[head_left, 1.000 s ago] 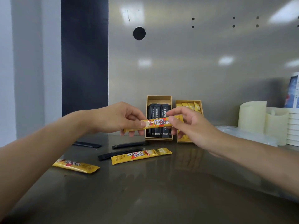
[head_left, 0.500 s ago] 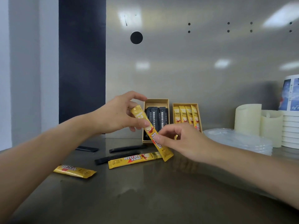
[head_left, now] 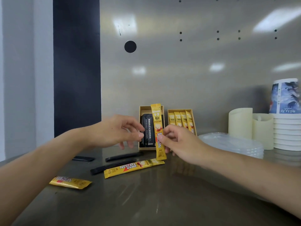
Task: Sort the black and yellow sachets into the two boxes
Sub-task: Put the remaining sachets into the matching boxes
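Observation:
My right hand (head_left: 177,141) pinches a yellow sachet (head_left: 157,124) and holds it upright in front of the left box (head_left: 143,110), which holds black sachets (head_left: 147,130). My left hand (head_left: 114,131) hovers just left of it, fingers apart, holding nothing. The right box (head_left: 180,110) holds several yellow sachets (head_left: 180,119). On the counter lie two yellow sachets (head_left: 133,168) (head_left: 70,182) and three black sachets (head_left: 112,166) (head_left: 123,156) (head_left: 83,159).
The steel counter (head_left: 162,201) runs to a metal back wall (head_left: 195,70). At the right sit clear plastic lids (head_left: 231,144), two cream candles (head_left: 240,122) (head_left: 262,131) and a stack of paper cups (head_left: 286,115).
The yellow sachet turned from level to upright. My left hand let go of it and opened; my right hand now holds it alone.

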The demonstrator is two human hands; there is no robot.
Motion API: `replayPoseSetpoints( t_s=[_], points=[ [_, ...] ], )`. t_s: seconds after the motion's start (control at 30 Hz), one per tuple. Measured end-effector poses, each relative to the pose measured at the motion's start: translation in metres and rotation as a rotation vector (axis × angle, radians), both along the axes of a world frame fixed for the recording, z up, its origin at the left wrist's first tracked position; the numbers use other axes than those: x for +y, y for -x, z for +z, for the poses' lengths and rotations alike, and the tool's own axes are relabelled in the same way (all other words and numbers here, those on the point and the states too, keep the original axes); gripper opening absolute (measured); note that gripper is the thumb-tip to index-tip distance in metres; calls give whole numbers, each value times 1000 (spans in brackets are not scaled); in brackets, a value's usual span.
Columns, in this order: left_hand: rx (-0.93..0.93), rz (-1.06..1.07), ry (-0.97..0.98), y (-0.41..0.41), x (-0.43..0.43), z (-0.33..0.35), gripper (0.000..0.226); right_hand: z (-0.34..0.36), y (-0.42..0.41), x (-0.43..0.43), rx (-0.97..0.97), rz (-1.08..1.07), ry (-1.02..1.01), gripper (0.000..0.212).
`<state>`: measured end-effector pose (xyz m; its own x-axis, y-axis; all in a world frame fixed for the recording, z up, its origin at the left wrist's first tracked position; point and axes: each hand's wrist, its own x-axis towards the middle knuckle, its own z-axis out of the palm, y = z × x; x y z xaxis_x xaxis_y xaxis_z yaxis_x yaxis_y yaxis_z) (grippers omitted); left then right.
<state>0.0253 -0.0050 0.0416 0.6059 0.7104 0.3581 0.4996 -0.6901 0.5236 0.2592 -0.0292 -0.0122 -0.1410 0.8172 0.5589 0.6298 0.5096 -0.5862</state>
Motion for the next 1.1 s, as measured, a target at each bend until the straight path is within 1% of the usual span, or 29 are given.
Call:
replayPoseSetpoints(
  t_s=[0.1, 0.2, 0.3, 0.43, 0.5, 0.57, 0.7, 0.8, 0.93, 1.1],
  points=[
    [35, -20, -6, 1, 4, -1, 18, 1, 0, 1, 49, -3, 22, 17],
    [76, -26, -13, 2, 10, -2, 14, 2, 0, 2, 93, -14, 31, 16],
    [188, -20, -2, 6, 13, -5, 14, 3, -4, 5, 117, -41, 30, 17],
    [308, -27, 46, 8, 13, -7, 23, 18, -30, 19, 155, -239, -68, 15],
    [316, -37, 58, 6, 13, -8, 23, 30, -50, 27, 190, -340, -64, 16],
    [325, -51, 75, 5, 14, -10, 24, 38, -66, 34, 212, -390, -21, 18],
    [360, -62, 88, 6, 15, -9, 26, 35, -71, 45, 133, -426, 35, 24],
    [386, -67, 98, 6, 15, -9, 27, 29, -68, 48, 95, -446, 39, 23],
    [428, -55, 118, 5, 16, -11, 31, 24, -65, 49, -47, -513, -35, 15],
    [439, -38, 129, 5, 14, -10, 33, 18, -66, 53, -173, -584, -132, 20]
  ],
)
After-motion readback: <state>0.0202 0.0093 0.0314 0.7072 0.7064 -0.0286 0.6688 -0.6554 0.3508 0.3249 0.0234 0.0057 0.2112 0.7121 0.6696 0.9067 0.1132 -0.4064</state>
